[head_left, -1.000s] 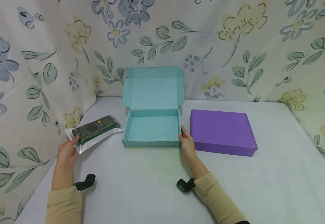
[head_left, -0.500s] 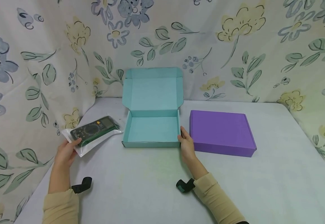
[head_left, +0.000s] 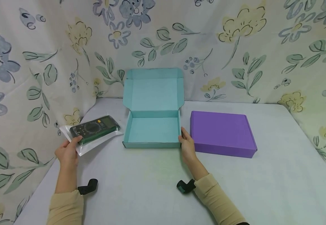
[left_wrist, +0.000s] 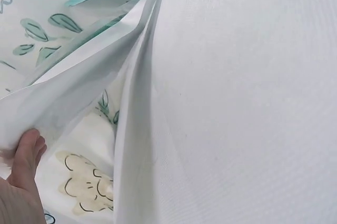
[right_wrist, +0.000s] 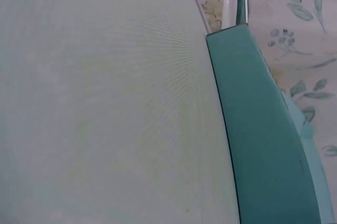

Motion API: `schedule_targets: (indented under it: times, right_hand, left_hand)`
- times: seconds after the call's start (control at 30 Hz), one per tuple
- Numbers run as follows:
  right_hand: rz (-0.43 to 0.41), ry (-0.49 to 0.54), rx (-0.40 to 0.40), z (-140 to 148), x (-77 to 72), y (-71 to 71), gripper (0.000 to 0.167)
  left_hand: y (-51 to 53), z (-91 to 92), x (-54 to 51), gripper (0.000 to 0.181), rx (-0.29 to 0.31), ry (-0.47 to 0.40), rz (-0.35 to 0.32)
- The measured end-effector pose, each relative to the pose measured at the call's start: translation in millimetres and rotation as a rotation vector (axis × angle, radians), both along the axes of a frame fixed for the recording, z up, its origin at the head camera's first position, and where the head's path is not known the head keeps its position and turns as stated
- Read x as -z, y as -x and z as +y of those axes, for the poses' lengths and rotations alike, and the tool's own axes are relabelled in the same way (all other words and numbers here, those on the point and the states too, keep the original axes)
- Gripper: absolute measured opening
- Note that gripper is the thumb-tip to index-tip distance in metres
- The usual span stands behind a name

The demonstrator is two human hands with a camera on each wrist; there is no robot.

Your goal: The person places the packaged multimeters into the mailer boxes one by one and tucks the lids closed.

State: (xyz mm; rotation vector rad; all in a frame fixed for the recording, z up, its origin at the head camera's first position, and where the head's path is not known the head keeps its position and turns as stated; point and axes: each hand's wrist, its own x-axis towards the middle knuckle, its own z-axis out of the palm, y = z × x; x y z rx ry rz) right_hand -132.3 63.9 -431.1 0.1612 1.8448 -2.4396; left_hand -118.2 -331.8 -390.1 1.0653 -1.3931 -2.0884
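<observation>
At the left of the head view, my left hand (head_left: 68, 153) pinches the near end of a plastic bag (head_left: 85, 149). A digital multimeter (head_left: 94, 127) with a black face and green sides lies inside the bag, tilted above the table. The left wrist view shows the bag's pale underside (left_wrist: 68, 92) and my fingers (left_wrist: 26, 155) at its edge. My right hand (head_left: 187, 148) grips the right side of a teal cardboard box (head_left: 151, 145), near its front corner. The box's lid (head_left: 154, 93) stands upright and nothing lies inside. In the right wrist view only the box's front wall (right_wrist: 263, 124) shows, without the hand.
A closed purple box (head_left: 222, 131) stands right of the teal one, close to my right hand. White cloth covers the table (head_left: 140, 187). A floral curtain (head_left: 202, 47) hangs behind and along the left side.
My left hand has shifted slightly and turned a little, and the bagged multimeter with it, now a touch further left. The right hand and both boxes have stayed put.
</observation>
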Motion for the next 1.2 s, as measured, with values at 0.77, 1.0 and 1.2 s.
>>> schedule_targets:
  times: [0.77, 1.0, 1.2]
  right_hand:
    - [-0.006, -0.016, 0.014, -1, 0.0, 0.9, 0.052]
    - [0.001, -0.025, 0.012, -1, 0.1, 0.5, 0.052]
    - [-0.001, -0.025, 0.012, -1, 0.8, 0.4, 0.052]
  left_hand:
    - [-6.1, 2.9, -5.3, 0.051, -0.154, -0.237, 0.358]
    - [-8.8, 3.9, -9.8, 0.038, -0.173, -0.281, 0.419]
    - [-12.2, 7.7, -16.0, 0.034, -0.176, -0.338, 0.471]
